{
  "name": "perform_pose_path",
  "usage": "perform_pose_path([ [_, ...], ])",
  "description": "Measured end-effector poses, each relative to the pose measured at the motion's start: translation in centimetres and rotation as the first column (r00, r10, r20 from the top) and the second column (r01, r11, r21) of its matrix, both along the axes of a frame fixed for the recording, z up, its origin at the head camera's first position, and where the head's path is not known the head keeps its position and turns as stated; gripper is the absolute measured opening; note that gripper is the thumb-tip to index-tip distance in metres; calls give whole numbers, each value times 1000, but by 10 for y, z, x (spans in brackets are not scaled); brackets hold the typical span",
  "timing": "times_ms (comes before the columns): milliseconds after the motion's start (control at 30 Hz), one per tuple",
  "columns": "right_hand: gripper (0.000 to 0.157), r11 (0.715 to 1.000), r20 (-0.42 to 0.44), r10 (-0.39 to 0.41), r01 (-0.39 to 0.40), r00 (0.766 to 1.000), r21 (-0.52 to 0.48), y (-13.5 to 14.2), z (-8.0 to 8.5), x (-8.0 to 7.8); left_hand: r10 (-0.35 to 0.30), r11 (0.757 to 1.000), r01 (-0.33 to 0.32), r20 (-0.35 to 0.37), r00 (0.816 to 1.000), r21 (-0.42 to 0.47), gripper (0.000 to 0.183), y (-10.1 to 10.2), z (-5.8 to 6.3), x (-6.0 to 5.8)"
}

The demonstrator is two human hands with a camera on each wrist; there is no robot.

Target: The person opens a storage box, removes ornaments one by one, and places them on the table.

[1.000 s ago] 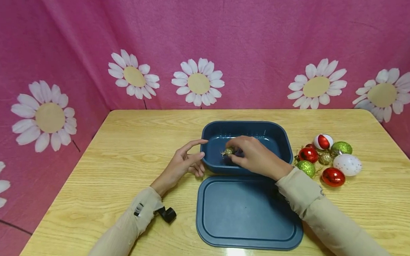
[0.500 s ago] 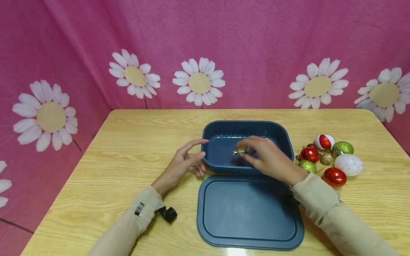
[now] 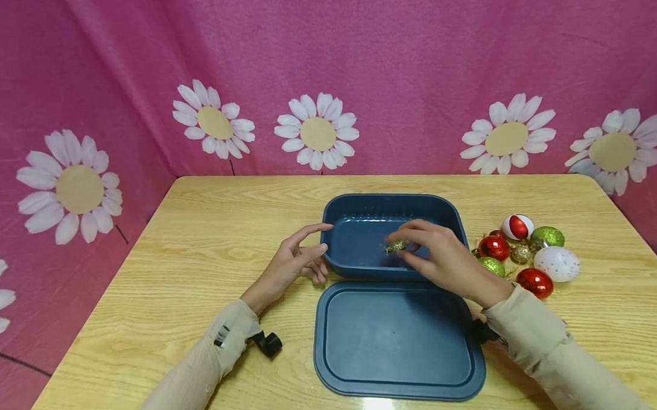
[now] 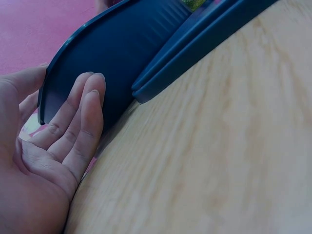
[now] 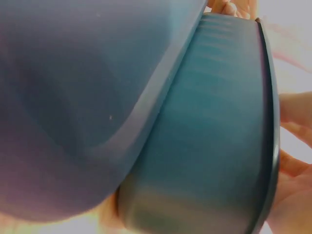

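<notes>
My right hand (image 3: pixel 447 258) pinches a small gold glitter bauble (image 3: pixel 397 246) between thumb and fingers, low over the inside of a dark blue rectangular box (image 3: pixel 358 270). In the right wrist view the box wall (image 5: pixel 214 122) hides the bauble, and only part of the right hand (image 5: pixel 292 195) shows past the rim. My left hand (image 3: pixel 287 264) is at the box's left end, fingers extended. As the left wrist view shows, some fingers (image 4: pixel 90 114) of the left hand lie against or close to the outer wall, with another digit at the rim.
The matching flat lid (image 3: pixel 395 341) lies on the wooden table (image 3: pixel 242 214), right in front of the box. To its right is a cluster of red baubles (image 3: pixel 534 282), green baubles (image 3: pixel 548 236), a speckled white bauble (image 3: pixel 557 264) and others. A pink flowered cloth (image 3: pixel 410 63) hangs behind.
My right hand has moved to the right within the box, taking the gold bauble along in its fingertips. The left hand has stayed at the left end of the box.
</notes>
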State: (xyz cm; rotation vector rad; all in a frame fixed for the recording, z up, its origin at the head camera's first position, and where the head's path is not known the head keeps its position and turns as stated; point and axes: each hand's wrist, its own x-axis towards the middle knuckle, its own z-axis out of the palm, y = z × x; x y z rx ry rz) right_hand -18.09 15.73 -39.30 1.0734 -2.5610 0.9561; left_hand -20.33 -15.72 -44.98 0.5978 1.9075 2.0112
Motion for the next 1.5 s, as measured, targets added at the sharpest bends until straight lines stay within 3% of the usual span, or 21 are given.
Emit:
perform_pose_path([
  [700, 26, 994, -31, -102, 103, 994, 30, 19, 8, 14, 15, 1000, -15, 6, 1000, 4, 42, 0, -1, 1],
  [1133, 34, 993, -81, -114, 114, 990, -7, 34, 13, 22, 14, 1000, -14, 4, 1000, -1, 42, 0, 0, 1],
  [1400, 44, 991, -180, -134, 133, 974, -18, 46, 17, 29, 18, 1000, -18, 5, 1000, -12, 44, 0, -1, 1],
  [1500, 47, 989, -181, -149, 146, 972, -26, 52, 19, 34, 14, 1000, -14, 3, 1000, -11, 46, 1, -1, 0],
])
